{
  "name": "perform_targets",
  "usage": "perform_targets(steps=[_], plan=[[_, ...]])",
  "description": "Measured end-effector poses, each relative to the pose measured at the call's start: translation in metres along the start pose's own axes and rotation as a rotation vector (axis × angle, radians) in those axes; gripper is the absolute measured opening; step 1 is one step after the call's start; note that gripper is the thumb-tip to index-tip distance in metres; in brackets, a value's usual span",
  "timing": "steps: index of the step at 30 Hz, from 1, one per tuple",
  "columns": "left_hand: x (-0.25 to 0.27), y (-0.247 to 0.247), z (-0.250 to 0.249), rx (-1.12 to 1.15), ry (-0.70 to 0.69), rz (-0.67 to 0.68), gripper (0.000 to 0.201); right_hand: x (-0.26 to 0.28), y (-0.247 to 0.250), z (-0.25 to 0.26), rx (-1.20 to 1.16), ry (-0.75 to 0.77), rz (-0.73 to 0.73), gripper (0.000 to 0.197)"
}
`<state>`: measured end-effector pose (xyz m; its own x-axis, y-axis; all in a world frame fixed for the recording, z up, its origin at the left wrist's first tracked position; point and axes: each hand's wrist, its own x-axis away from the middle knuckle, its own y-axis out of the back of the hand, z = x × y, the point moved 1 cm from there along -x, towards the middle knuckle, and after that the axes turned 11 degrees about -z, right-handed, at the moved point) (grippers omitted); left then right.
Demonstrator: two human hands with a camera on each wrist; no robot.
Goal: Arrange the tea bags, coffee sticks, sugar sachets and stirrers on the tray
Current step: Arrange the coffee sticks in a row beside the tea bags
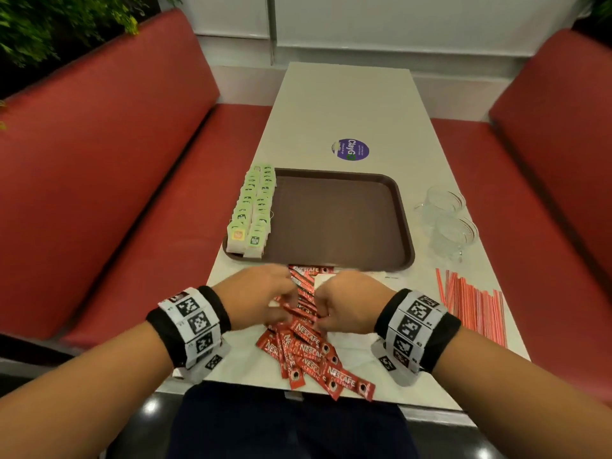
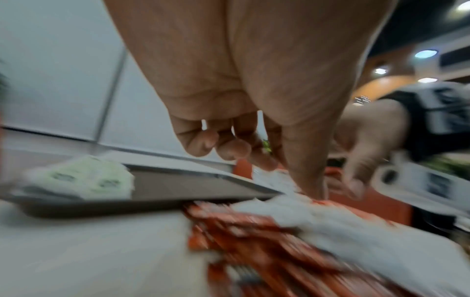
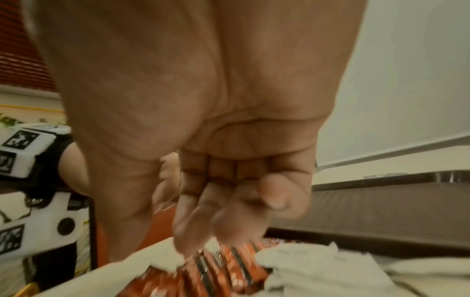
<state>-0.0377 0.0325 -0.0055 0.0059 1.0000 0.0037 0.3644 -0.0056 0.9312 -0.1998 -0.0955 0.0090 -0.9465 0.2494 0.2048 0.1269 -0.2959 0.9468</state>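
Note:
A brown tray [image 1: 337, 220] lies mid-table with green tea bags [image 1: 253, 210] in two rows along its left edge. A pile of red coffee sticks [image 1: 311, 346] sits at the near table edge, mixed with white sugar sachets [image 2: 330, 217]. My left hand [image 1: 284, 299] and right hand [image 1: 323, 306] face each other over the pile, fingers curled, squeezing a bunch of sticks between them. In the right wrist view my right hand [image 3: 203, 241] touches the sticks [image 3: 229, 267] with its fingertips. My left thumb digs into the pile. Red-and-white stirrers [image 1: 473, 303] lie to the right.
Two clear glass cups [image 1: 447, 220] stand to the right of the tray. A purple round sticker [image 1: 350, 150] is on the table beyond it. Red bench seats [image 1: 132, 160] flank the narrow table. The tray's middle and right part hold nothing.

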Motion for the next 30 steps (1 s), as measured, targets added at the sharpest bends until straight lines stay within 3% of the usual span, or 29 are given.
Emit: perform_targets(steps=[4, 11, 18, 26, 30], plan=[[0.013, -0.036, -0.036, -0.071, -0.102, 0.196, 0.026, 0.029, -0.021, 0.009, 0.141, -0.020, 0.112, 0.042], [0.020, -0.067, -0.049, -0.105, -0.107, 0.199, 0.037, 0.050, -0.050, 0.018, 0.231, -0.036, 0.153, 0.053], [0.014, -0.066, -0.039, -0.169, -0.115, 0.177, 0.038, 0.038, -0.055, 0.016, 0.239, -0.044, 0.143, 0.038], [0.007, -0.065, -0.040, -0.243, -0.103, 0.182, 0.024, 0.030, -0.054, 0.014, 0.152, 0.010, 0.204, 0.028], [0.002, -0.059, -0.040, -0.187, -0.112, 0.110, 0.016, 0.028, -0.045, 0.008, 0.045, 0.001, 0.193, 0.017]])
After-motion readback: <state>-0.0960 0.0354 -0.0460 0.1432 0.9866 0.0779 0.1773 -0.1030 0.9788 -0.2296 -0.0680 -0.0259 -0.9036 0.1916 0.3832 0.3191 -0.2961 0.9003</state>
